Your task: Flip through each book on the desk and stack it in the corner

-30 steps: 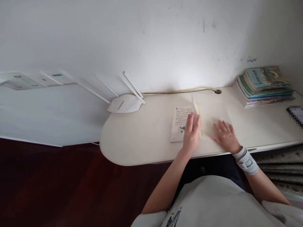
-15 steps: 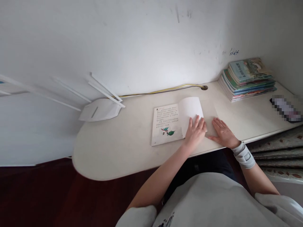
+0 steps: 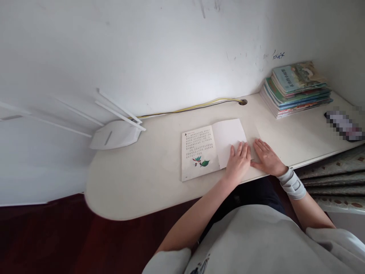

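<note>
An open book (image 3: 198,142) lies on the white desk, its left page printed with text and a drawing of a green leaf. The facing page (image 3: 228,133) is blank white. My left hand (image 3: 238,160) rests flat on the lower right of that blank page, fingers stretched out and covering its corner. Just right of it, my right hand (image 3: 267,156) lies flat with fingers extended, a grey wrist wrap (image 3: 292,183) behind it. A thin, see-through sheet (image 3: 252,131) sticks out past the book's right edge, between the page and my right fingertips.
A stack of books (image 3: 298,89) stands at the back right, with a blurred-out phone (image 3: 343,125) near it. On the left sits a white router (image 3: 115,135) with long antennas. Cables (image 3: 182,111) run along the wall to a hole in the desk (image 3: 199,192).
My left hand has slid slightly right and down on the page, closer to my right hand. The blank page lies flatter. The whole view has shifted a little.
</note>
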Available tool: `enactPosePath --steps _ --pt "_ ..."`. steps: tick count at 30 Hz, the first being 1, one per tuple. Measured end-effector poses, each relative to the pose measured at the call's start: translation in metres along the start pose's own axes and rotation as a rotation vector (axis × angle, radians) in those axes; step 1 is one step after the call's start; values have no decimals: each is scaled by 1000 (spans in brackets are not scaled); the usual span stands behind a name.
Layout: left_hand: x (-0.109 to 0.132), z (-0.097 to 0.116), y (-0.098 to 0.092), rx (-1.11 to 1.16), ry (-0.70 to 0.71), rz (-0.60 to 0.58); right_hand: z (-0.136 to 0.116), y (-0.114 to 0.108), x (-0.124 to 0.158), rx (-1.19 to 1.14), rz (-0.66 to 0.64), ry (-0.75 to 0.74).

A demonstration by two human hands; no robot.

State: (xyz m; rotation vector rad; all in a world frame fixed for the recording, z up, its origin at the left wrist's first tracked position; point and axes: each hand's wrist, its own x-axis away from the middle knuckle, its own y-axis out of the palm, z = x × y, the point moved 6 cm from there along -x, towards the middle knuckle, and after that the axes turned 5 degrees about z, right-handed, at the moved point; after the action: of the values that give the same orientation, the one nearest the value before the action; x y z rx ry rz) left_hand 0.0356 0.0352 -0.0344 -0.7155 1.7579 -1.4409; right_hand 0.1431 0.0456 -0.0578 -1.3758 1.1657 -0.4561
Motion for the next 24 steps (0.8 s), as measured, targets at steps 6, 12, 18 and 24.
enactPosePath --steps 6,12,18,24 --pt "9 -14 -7 0 -86 4 -2 -2 0 8 2 16" --pt "13 -5 -10 11 -55 15 -2 -3 1 25 -15 -3" --pt "15 -3 -1 127 -46 105 -3 -3 0 80 1 22" --pt "8 -21 -5 391 109 -54 -5 2 -1 144 -1 44"
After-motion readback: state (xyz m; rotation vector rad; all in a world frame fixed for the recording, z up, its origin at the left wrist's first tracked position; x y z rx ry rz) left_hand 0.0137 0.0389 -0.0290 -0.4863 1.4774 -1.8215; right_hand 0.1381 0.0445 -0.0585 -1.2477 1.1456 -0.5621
